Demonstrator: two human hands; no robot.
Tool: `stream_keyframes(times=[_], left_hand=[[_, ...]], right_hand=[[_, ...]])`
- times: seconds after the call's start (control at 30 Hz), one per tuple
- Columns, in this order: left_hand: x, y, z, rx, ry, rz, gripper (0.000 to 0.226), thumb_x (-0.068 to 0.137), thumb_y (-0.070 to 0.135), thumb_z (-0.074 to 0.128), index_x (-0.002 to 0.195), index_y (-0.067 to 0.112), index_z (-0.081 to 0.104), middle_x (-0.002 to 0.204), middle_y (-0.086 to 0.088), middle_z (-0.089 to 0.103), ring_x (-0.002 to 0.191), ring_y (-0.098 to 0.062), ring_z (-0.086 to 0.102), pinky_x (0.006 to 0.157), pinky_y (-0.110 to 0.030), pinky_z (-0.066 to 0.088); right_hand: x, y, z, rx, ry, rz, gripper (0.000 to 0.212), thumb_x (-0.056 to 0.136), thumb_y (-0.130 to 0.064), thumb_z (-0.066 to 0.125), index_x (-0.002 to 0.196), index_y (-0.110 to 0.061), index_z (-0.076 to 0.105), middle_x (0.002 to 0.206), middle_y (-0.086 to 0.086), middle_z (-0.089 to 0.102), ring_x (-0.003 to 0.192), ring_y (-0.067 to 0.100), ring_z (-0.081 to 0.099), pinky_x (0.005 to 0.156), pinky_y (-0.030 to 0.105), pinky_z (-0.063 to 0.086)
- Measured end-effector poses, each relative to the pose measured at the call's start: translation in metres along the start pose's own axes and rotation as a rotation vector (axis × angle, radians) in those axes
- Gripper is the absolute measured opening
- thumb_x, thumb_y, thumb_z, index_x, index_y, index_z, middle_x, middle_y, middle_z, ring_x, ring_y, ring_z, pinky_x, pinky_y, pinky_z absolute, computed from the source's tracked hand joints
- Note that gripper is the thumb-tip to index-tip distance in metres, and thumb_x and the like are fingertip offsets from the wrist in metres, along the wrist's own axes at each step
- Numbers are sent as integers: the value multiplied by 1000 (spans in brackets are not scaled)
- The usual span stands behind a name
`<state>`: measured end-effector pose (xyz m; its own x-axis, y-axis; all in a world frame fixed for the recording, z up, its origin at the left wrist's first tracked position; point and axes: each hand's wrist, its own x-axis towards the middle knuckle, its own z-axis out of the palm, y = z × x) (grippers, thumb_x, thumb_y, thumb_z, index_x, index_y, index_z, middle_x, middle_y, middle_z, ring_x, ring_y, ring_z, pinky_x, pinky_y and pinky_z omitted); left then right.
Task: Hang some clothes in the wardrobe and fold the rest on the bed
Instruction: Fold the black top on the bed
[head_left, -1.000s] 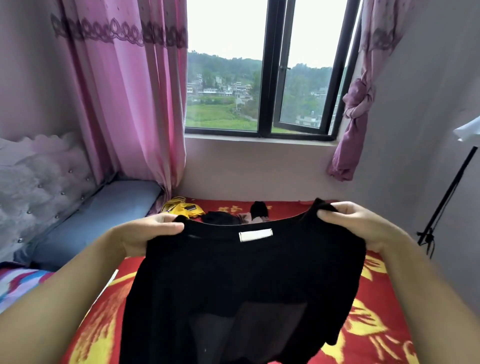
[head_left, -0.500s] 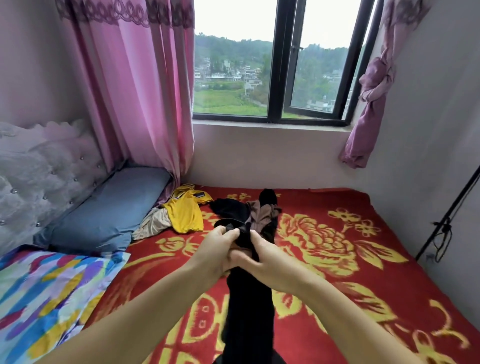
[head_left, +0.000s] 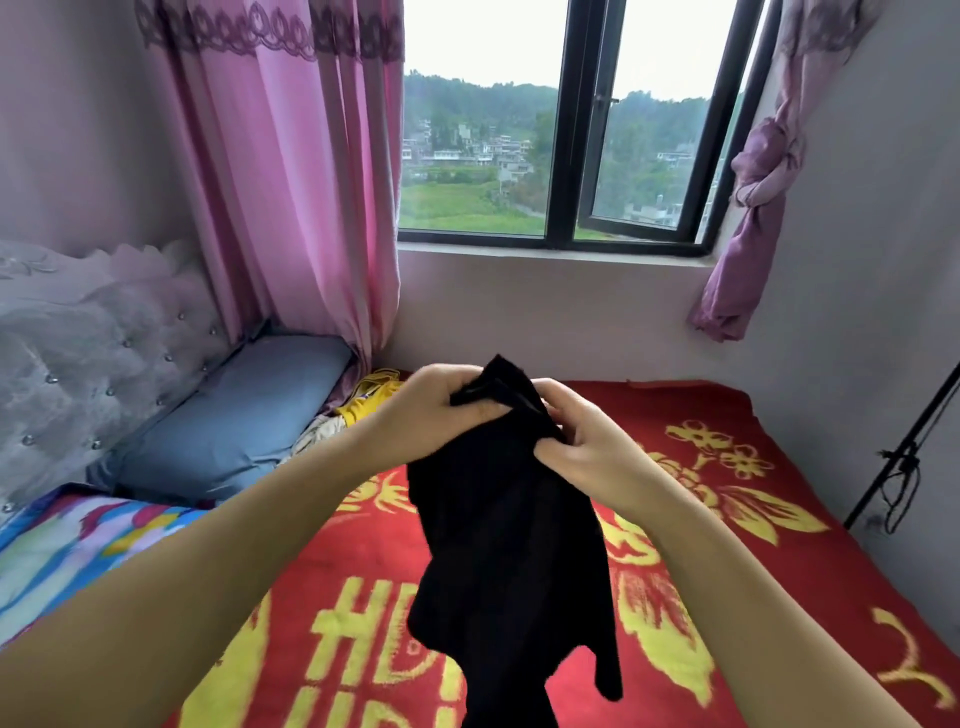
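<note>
Black garment (head_left: 511, 545) hangs in the air over the red-and-yellow blanket (head_left: 779, 582) of the bed, bunched at its top and trailing straight down toward the bed's near edge — its long axis is close to vertical, with a loose tail at the lower right. Both hands meet at that bunched top. The left hand (head_left: 436, 410) has its fingers curled round the upper left of the cloth; the right hand (head_left: 582, 441) pinches it just beside, thumb and fingers closed on a fold. Neither hand is nearer, since both hold the same end, so the free length lies below them. Laying it flat for folding would likely mean lowering it toward the blanket's middle. Toward the far left corner of the bed, beside the blue pillow (head_left: 234, 415), lies a yellow garment (head_left: 363, 402).
</note>
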<state>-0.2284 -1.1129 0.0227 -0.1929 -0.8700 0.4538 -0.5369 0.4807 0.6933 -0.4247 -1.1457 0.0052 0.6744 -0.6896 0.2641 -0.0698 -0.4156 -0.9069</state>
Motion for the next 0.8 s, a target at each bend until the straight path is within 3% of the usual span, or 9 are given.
stream_keyframes(times=[0.13, 0.2, 0.33, 0.47, 0.53, 0.6, 0.63, 0.73, 0.8], left_hand=[[15, 16, -11, 41, -50, 21, 28, 87, 11, 68, 85, 39, 67, 79, 25, 69, 75, 9, 63, 72, -10, 48], [20, 21, -13, 97, -92, 24, 24, 86, 14, 70, 83, 38, 70, 77, 20, 71, 73, 6, 65, 68, -10, 49], [26, 27, -25, 93, -104, -24, 25, 85, 18, 70, 74, 40, 72, 73, 15, 71, 69, 1, 67, 64, -13, 51], [27, 38, -42, 6, -68, -90, 10, 73, 48, 71, 73, 39, 75, 73, 11, 73, 69, -6, 70, 61, -15, 53], [28, 42, -49, -18, -91, -130, 27, 61, 59, 68, 74, 36, 76, 70, 9, 72, 65, -7, 70, 58, -15, 52], [27, 47, -54, -4, -164, -176, 28, 60, 59, 68, 70, 34, 75, 65, 9, 70, 60, -6, 68, 55, -14, 50], [26, 50, -58, -3, -207, -197, 26, 62, 57, 69, 67, 32, 74, 64, 9, 70, 58, -5, 67, 54, -14, 50], [22, 53, -68, -26, -301, -227, 30, 69, 55, 77, 64, 25, 73, 61, 6, 68, 53, -7, 65, 50, -16, 49], [18, 55, -74, -70, -321, -246, 38, 57, 63, 78, 62, 25, 73, 58, 6, 66, 49, -5, 63, 47, -14, 48]], right_hand=[[-8, 33, 11, -69, 26, 133, 46, 82, -4, 50, 114, -36, 57, 102, -7, 66, 95, 9, 65, 86, 37, 54], [-16, 53, 17, -92, 48, 214, 33, 87, -8, 53, 110, -32, 59, 103, -9, 66, 96, 7, 64, 88, 36, 55], [-27, 80, 22, -92, 120, 300, 22, 95, -36, 58, 116, -33, 53, 109, -11, 63, 88, -3, 64, 65, 9, 49], [-35, 92, 31, -50, 327, 277, 16, 93, -30, 62, 105, -21, 56, 96, -6, 66, 86, 6, 65, 62, 8, 46], [-38, 90, 40, 72, 97, 286, 23, 92, -22, 63, 109, -37, 59, 95, -12, 69, 90, 16, 67, 66, 14, 51], [-38, 84, 48, 158, -153, 305, 58, 90, -15, 64, 109, -68, 50, 97, -27, 67, 90, 16, 67, 66, 17, 53], [-36, 83, 52, 175, -188, 306, 69, 89, -11, 64, 110, -74, 45, 102, -28, 65, 89, 13, 68, 67, 19, 54], [-30, 88, 64, 132, -163, 318, 70, 89, -8, 63, 130, -59, 38, 125, 2, 58, 107, 25, 61, 83, 35, 53], [-33, 95, 70, 110, -259, 353, 52, 92, -13, 60, 135, -37, 46, 116, 7, 63, 98, 23, 65, 82, 40, 54]])
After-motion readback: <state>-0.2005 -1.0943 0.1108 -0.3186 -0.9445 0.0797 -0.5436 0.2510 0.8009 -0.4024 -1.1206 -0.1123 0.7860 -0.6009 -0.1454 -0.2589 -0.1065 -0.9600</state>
